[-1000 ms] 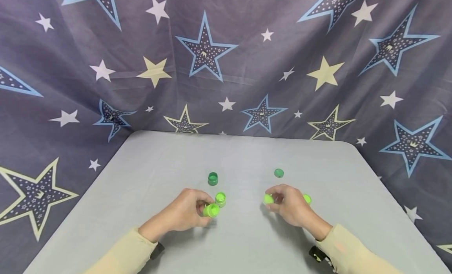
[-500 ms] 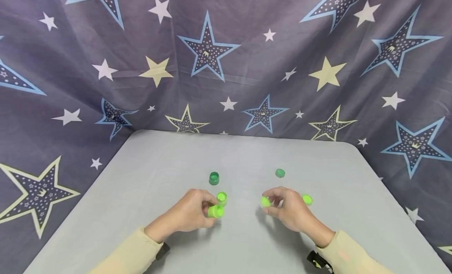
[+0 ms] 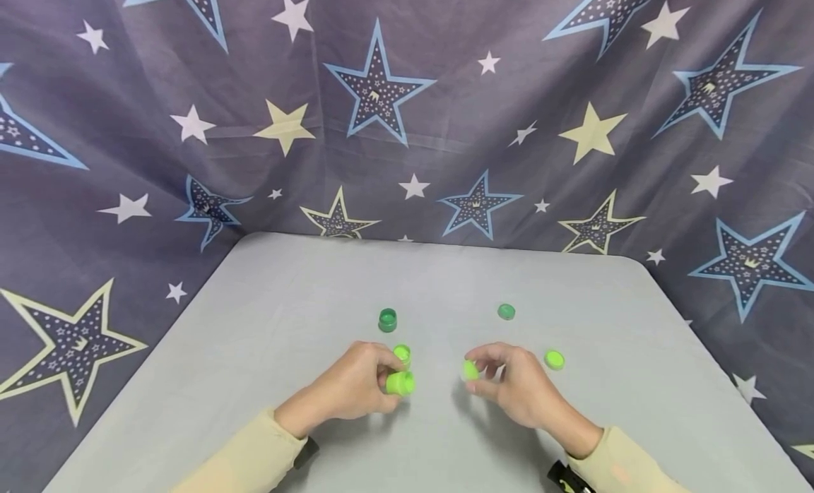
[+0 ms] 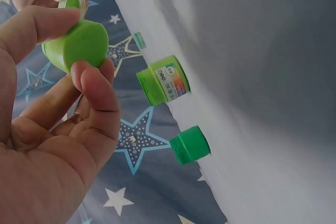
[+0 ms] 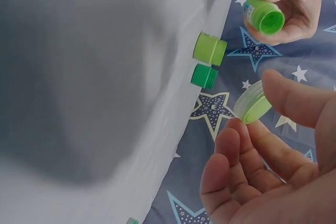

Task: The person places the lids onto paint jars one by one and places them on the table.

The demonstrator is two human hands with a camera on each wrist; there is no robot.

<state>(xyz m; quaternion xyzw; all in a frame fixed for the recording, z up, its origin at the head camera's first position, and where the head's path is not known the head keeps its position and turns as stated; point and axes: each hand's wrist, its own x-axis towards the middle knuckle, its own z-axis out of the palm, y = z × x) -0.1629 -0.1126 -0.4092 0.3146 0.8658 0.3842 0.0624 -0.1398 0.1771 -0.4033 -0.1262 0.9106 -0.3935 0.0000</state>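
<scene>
My left hand [image 3: 357, 384] grips a small light green paint jar [image 3: 399, 384], tipped so its uncapped mouth faces right. In the right wrist view that mouth [image 5: 271, 23] is round and open. Between thumb and fingertips my right hand [image 3: 516, 381] pinches a light green lid with a clear rim [image 5: 253, 102], held on edge. A gap separates lid and jar. Just behind the left hand stands another uncapped light green jar [image 4: 164, 80], its label visible in the left wrist view. Farther back is an uncapped dark green jar [image 3: 388, 321].
A second light green lid [image 3: 555, 359] lies flat to the right of my right hand. Behind it rests a dark green lid [image 3: 506, 311]. The pale table [image 3: 305, 288] ends at a star-printed curtain [image 3: 432, 119].
Both hands have come closer together, the jar moving right and the lid moving left. The held jar's mouth has turned from facing the camera toward the right.
</scene>
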